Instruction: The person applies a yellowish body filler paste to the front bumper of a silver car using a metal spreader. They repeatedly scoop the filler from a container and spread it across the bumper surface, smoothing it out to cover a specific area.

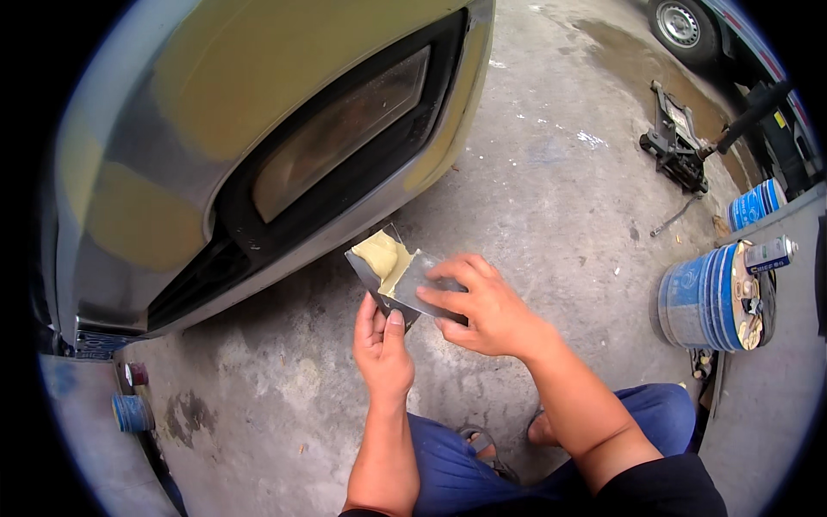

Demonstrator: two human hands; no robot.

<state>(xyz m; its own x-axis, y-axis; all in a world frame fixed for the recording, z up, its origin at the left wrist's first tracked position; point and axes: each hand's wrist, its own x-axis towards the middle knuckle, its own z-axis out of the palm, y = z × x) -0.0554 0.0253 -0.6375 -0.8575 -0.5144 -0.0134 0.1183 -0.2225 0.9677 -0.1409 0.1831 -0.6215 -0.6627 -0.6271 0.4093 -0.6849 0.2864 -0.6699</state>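
Observation:
In front of me my left hand [384, 355] grips a thin dark putty spreader [367, 274] from below, thumb on its face. A thick lump of pale yellow putty [377, 252] sits on its far end. My right hand [491, 310] is closed around a grey flat scraper [425, 272], its fingers on the upper face. The scraper's edge meets the putty and overlaps the spreader. Up and left is a car bumper [129, 276] with smooth yellow filler patches [142, 220] and bare grey areas, surrounding a fog light [345, 133]. Both hands are apart from the bumper.
At the right, a blue bucket [689, 297] has a can [769, 255] on top; another blue bucket [755, 205] stands behind. A floor jack [680, 142] lies near a vehicle wheel [683, 24]. A small blue tin [132, 413] stands at left. Concrete floor [551, 198] lies below.

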